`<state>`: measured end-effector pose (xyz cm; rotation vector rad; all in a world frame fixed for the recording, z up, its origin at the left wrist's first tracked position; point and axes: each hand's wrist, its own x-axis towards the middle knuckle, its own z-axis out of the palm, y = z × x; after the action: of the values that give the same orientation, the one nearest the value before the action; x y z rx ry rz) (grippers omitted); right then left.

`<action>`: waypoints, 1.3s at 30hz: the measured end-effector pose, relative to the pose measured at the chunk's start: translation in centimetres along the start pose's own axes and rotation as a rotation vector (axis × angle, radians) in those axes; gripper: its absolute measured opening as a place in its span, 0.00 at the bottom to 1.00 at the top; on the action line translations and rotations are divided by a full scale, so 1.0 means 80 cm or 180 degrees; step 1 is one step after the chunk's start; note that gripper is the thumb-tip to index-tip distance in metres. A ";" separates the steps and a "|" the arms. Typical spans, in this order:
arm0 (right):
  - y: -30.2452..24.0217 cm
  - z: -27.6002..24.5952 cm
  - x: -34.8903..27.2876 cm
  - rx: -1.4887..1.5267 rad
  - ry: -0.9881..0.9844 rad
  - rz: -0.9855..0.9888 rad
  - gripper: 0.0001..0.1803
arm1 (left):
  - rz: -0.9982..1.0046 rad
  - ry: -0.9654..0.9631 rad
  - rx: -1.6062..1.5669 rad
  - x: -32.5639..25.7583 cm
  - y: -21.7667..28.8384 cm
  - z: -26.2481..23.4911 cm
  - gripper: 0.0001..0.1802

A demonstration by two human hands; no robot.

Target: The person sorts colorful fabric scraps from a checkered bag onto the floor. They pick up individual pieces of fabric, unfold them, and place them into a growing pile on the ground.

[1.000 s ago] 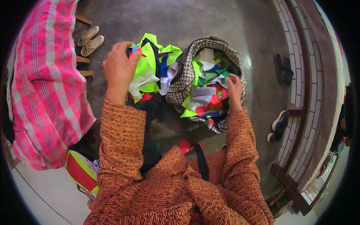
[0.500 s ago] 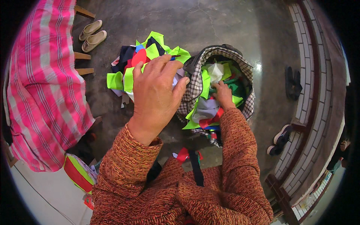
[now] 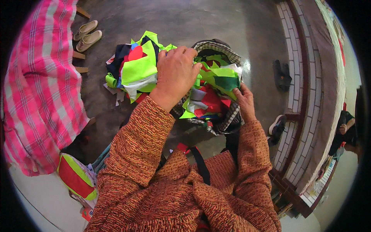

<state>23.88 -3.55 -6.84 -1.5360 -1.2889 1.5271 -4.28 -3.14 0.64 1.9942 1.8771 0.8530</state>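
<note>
My right hand (image 3: 245, 101) grips a bunch of fabric scraps (image 3: 218, 77), neon green with a dark green piece, over the mouth of a checkered cloth bag (image 3: 234, 116). At the bag's left side is my left hand (image 3: 176, 75), its back toward me and its fingers curled. Its thumb meets the left end of the same scraps; the fingertips are partly hidden. Inside the bag lie red scraps (image 3: 211, 101), with grey and neon green ones around them. Left of my left hand, a heap of neon green, white, red and navy scraps (image 3: 139, 69) lies on the floor.
A pink plaid cloth (image 3: 42, 89) drapes over wooden-legged furniture on the left. Beige shoes (image 3: 89, 40) stand beside it. Dark slippers (image 3: 282, 75) and a dark shoe (image 3: 276, 129) lie by the white-tiled ledge (image 3: 291, 58) on the right. A red-and-green cloth item (image 3: 77, 176) is at lower left.
My right hand has come up out of the bag with neon and dark green scraps. My left hand has moved right to meet them. The view has shifted a little.
</note>
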 end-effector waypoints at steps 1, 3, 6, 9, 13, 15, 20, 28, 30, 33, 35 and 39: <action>-0.019 0.000 -0.017 0.0217 0.0040 0.0013 0.13 | 0.0045 0.0017 -0.0009 -0.001 0.002 0.002 0.13; -0.021 -0.001 -0.035 0.0185 0.0210 -0.0292 0.15 | 0.0063 -0.0100 -0.0004 -0.002 0.008 0.007 0.14; -0.006 -0.006 -0.045 0.0186 0.0482 -0.0397 0.17 | 0.0127 -0.0238 -0.0026 -0.003 0.015 0.019 0.15; -0.005 0.011 -0.040 0.0711 0.0524 -0.0313 0.18 | 0.0114 -0.0416 -0.0111 -0.003 0.022 0.026 0.15; -0.013 0.009 -0.040 0.1831 0.0153 -0.0188 0.17 | 0.0121 -0.0736 -0.0268 -0.001 0.034 0.040 0.16; -0.010 0.004 -0.040 0.2217 0.0080 -0.0222 0.18 | 0.0094 -0.0852 -0.0386 -0.002 0.038 0.045 0.16; -0.008 0.016 -0.044 0.3059 0.0247 0.0021 0.19 | 0.0061 -0.1038 -0.1130 -0.004 0.063 0.054 0.17; -0.011 0.025 -0.045 0.3087 -0.0164 -0.0060 0.23 | 0.0309 -0.0978 -0.1209 -0.019 0.099 0.078 0.30; -0.027 0.027 -0.049 0.3365 -0.0154 0.0051 0.24 | 0.0277 -0.0964 -0.1310 -0.018 0.100 0.080 0.32; -0.024 0.025 -0.049 0.3653 -0.0398 -0.0102 0.23 | 0.0155 -0.1026 -0.1381 -0.016 0.100 0.078 0.30; -0.020 0.026 -0.047 0.3534 -0.0502 -0.0343 0.22 | 0.0116 -0.1010 -0.1425 -0.016 0.097 0.081 0.30; -0.033 0.041 -0.049 0.2890 -0.0182 -0.0444 0.20 | -0.0024 -0.1056 -0.1641 -0.016 0.090 0.083 0.26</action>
<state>20.74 -6.95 -3.46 -0.7973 -0.5460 1.7151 5.43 -3.95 -0.77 1.6804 1.3178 0.8364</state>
